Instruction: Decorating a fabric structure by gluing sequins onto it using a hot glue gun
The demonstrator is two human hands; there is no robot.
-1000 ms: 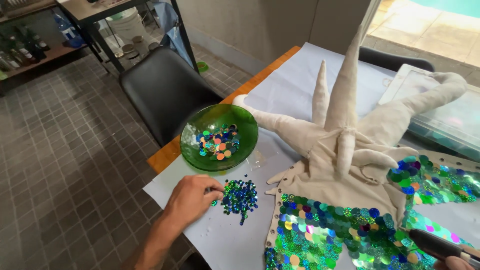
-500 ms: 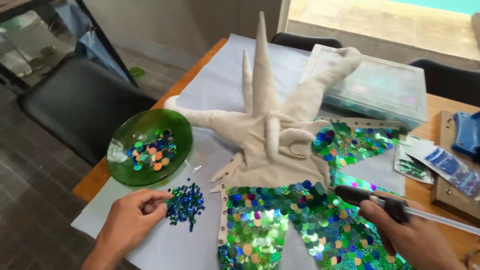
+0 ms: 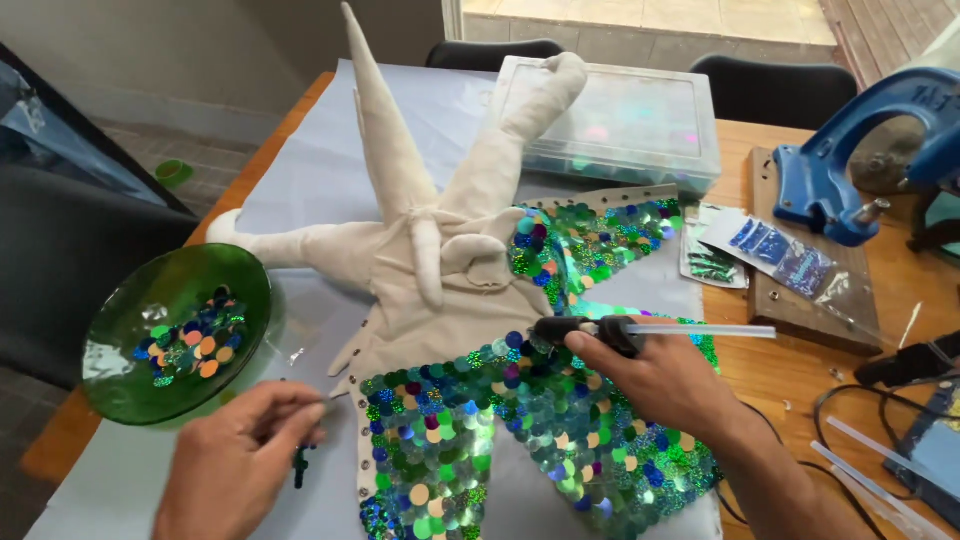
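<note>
At far left, the green glass bowl [image 3: 120, 340] holds loose sequins and rests on the pale blue sheet [image 3: 300, 170]. Your left hand [image 3: 235, 465] is closed in a pinch, fingertips pressed together on something small (too small to identify), just beside the sequined fabric [image 3: 480, 440]. Expect sequins to be light, thin and slippery; take each by its edge. The beige stuffed figure [image 3: 420, 250] lies at centre, soft and limp. Your right hand [image 3: 665, 380] is wrapped around the glue gun [image 3: 590, 328], nozzle over the sequins. Further right stands a blue press [image 3: 850, 170].
</note>
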